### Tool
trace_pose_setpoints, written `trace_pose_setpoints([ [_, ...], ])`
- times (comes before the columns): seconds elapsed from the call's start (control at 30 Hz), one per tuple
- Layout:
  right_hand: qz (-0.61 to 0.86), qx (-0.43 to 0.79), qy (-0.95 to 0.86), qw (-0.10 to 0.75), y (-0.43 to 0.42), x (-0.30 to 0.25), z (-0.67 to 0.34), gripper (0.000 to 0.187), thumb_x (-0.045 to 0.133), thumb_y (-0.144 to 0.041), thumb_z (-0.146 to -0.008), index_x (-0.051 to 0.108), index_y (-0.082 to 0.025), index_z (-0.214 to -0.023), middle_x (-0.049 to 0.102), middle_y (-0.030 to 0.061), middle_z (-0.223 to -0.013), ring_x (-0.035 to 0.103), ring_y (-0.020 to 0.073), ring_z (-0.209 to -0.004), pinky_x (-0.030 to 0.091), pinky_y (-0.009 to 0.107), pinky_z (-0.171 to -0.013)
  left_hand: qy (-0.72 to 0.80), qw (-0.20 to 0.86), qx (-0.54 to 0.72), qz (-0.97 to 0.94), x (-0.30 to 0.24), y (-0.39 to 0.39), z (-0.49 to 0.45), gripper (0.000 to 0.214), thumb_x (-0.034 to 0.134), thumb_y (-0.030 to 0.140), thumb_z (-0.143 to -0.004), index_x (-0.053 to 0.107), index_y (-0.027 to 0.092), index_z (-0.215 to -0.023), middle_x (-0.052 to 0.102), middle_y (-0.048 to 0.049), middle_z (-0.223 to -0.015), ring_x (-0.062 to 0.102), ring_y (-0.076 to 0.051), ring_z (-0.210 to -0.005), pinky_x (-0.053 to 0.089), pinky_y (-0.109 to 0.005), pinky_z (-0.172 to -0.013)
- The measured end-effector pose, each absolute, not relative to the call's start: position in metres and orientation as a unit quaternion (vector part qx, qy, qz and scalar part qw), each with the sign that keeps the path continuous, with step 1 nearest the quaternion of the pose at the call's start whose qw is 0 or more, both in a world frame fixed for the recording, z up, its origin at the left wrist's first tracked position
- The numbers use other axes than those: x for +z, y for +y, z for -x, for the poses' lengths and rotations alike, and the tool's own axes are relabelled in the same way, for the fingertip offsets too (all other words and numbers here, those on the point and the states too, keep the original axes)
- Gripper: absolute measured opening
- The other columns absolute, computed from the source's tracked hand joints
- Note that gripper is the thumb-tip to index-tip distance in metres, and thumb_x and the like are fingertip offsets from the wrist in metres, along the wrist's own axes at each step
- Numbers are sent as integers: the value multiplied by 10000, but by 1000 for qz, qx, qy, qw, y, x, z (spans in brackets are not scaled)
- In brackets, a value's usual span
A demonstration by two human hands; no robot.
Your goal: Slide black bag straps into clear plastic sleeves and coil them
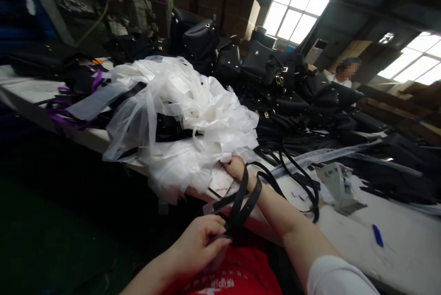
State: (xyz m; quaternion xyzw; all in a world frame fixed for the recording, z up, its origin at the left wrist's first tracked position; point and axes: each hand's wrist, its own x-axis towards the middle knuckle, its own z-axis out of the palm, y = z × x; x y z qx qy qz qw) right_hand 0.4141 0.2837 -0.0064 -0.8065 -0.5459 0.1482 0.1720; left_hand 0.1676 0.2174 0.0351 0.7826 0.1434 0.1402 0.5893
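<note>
A long white table (406,221) runs across the view, and on its far side is a large heap of black bags (258,63) with gold-coloured metal parts. In front of these bags lies a wide pile of white plastic sheets (213,106), loose and wrinkled, and it hangs a little over the near edge of the table. The person wears a red garment (253,265) with pale printing, which shows at the bottom, close under the hands.

The two hands are apart from each other. The left hand (201,240) is the nearer one, in front of the red garment. Its fingers are bent and its thumb is pressed toward them, and between them it is clamped on the end of a black strap (237,221). The right hand (236,167) is stretched further forward, at the near right border of the white pile. Its fingers are curled and touch the sheets, but the fingertips are partly hidden, so I cannot tell if they grip one.

The black strap rises from the left hand in loops and crosses at the right wrist; I cannot tell whether it goes around it. To the right, on the table, stands a grey device (339,187), and nearer than this lies a small blue object (377,235).
</note>
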Motion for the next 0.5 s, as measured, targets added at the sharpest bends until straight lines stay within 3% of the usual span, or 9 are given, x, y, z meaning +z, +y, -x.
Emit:
trace_pose_setpoints([
  [0.27, 783, 217, -549, 195, 284, -19, -432, 348, 618, -421, -906, 761, -112, -979, 751, 103, -967, 672, 200, -868, 463, 232, -730, 159, 587, 106, -787, 31, 225, -174, 314, 526, 344, -917, 686, 168, -712, 687, -68, -858, 645, -181, -810, 485, -242, -762],
  [0.5, 746, 247, -556, 269, 286, -25, -434, 239, 649, -381, -895, 745, -185, -992, 753, 52, -1014, 675, 184, -902, 487, 236, -797, 170, 555, 103, -808, 29, 227, -177, 314, 548, 406, -918, 746, 203, -782, 716, -77, -911, 660, -222, -891, 520, -285, -840],
])
